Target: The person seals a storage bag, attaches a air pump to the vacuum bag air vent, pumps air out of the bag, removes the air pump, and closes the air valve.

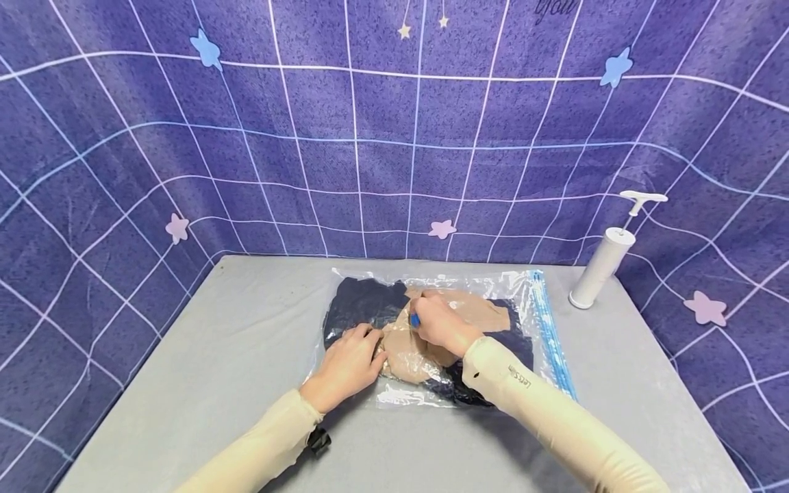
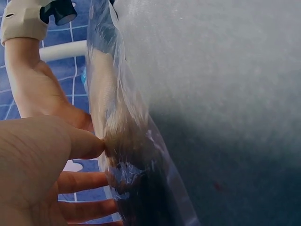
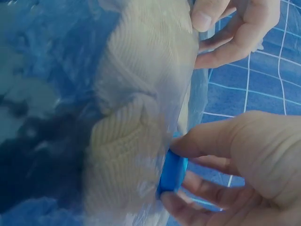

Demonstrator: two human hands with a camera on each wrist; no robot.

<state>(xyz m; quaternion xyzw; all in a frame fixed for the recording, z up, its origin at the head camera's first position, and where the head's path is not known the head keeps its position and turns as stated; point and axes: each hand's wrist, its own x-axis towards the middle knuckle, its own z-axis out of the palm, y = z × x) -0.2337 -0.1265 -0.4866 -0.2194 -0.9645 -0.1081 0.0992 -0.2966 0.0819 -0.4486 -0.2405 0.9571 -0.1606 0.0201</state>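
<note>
A clear plastic vacuum storage bag [image 1: 401,398] lies flat on the table, with tan ribbed clothing [image 1: 481,311] and dark clothing [image 1: 357,308] inside. My right hand [image 1: 442,323] pinches the round blue valve cap [image 3: 173,172] on the bag's upper face, thumb on one side and fingertips on the other in the right wrist view. To the left, my left hand [image 1: 349,359] rests on the bag with its fingers spread. In the left wrist view, the thumb and fingertips [image 2: 96,145] of that hand touch the plastic.
A white hand pump [image 1: 600,267] stands upright at the table's back right, its T-handle pulled up. The bag's blue zip edge [image 1: 551,329] faces right. A purple gridded curtain [image 1: 382,164] surrounds the back and sides of the grey table [image 1: 234,383].
</note>
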